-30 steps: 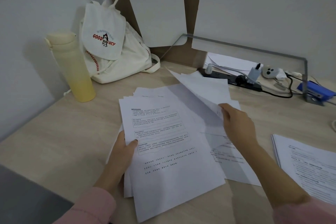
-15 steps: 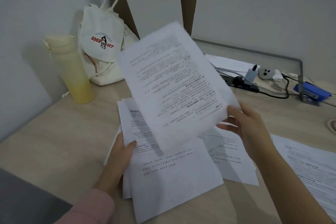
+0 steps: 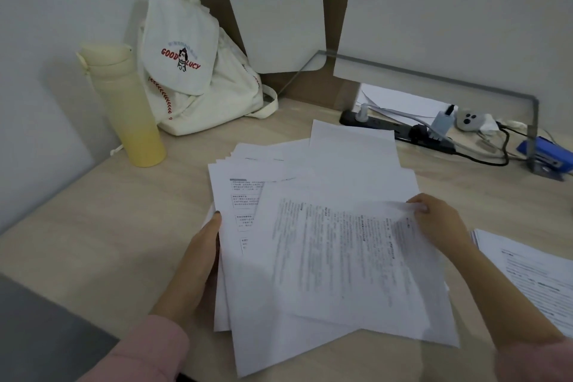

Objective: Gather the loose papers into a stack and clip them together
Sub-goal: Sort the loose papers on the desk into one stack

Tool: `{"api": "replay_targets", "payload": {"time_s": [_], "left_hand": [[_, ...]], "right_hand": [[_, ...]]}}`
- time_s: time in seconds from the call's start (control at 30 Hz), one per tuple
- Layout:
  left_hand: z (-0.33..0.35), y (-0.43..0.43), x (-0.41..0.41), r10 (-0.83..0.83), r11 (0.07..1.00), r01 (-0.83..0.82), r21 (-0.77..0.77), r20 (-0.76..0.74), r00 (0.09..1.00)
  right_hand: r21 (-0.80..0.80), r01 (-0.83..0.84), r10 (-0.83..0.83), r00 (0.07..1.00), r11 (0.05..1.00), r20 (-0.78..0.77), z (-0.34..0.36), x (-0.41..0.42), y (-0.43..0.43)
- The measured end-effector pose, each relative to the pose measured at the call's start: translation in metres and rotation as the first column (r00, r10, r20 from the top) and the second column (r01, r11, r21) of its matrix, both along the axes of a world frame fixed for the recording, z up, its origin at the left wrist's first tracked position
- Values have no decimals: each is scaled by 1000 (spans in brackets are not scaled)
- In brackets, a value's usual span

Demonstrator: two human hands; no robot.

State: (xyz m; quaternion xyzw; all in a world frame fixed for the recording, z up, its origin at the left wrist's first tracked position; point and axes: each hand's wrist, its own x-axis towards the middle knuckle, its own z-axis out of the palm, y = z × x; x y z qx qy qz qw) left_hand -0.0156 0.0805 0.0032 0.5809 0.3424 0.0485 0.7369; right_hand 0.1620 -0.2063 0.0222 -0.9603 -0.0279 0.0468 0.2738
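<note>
Papers: a fanned pile of white printed sheets (image 3: pixel 310 273) lies mid-counter, edges askew, corners poking out at the far side; not yet squared.
Head view, top sheet: a white page of blurred print (image 3: pixel 347 257) lies slanted across the pile, its far right corner pinched in the right hand (image 3: pixel 440 220).
Right grip: thumb and fingers closed on that corner, the paper curling slightly there; probably holding it so the page can be laid on the pile under control.
Left grip: the left hand (image 3: pixel 198 260) lies along the pile's left edge, thumb on top, fingers hidden beneath; it looks closed on the sheets, likely bracing them so they do not slide.
Counter: pale wood-grain surface (image 3: pixel 102 226), carrying everything.
Second lot: another set of white printed pages (image 3: pixel 527 270) rests apart at the right, untouched; whether it belongs in the stack I cannot tell.
Clip: none clearly visible; a blue object (image 3: pixel 547 155) sits far right beside the cables, too small to identify.
Surroundings: a pale yellow bottle (image 3: pixel 127 108) and a cream canvas bag (image 3: pixel 192 71) stand well clear at the back left.
Progress: gathering under way; squaring and clipping remain.
</note>
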Motion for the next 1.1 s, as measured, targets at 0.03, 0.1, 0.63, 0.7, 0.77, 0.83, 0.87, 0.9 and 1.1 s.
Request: {"api": "replay_targets", "payload": {"time_s": [0.03, 0.1, 0.63, 0.7, 0.77, 0.83, 0.87, 0.9, 1.1], "left_hand": [[1, 0, 0, -8, 1000, 8, -11, -3, 1000], [-1, 2, 0, -36, 999, 36, -8, -17, 999], [1, 1, -1, -182, 971, 171, 168, 53, 982], [-1, 1, 0, -169, 964, 156, 215, 45, 985], [-5, 2, 1, -176, 957, 162, 239, 38, 984], [-8, 3, 0, -184, 956, 172, 237, 31, 982], [-8, 4, 0, -179, 959, 169, 227, 28, 983], [-9, 4, 0, -173, 963, 163, 216, 31, 984], [-11, -2, 0, -119, 965, 93, 247, 92, 989]], "right_hand": [[-28, -2, 2, 1000, 1000, 26, 2, 4, 2], [-83, -31, 36, 997, 996, 67, 7, 13, 11], [-177, -577, 587, 673, 797, 450, 9, -12, 213], [-149, -632, 625, 650, 760, 433, 3, -22, 228], [-85, -700, 665, 624, 709, 411, -1, -32, 237], [-4, -729, 679, 637, 685, 365, -2, -36, 236], [36, -714, 664, 668, 699, 337, -1, -35, 232], [76, -678, 631, 714, 731, 303, -1, -32, 224], [257, -286, 299, 954, 923, -14, 0, -7, 145]]}}
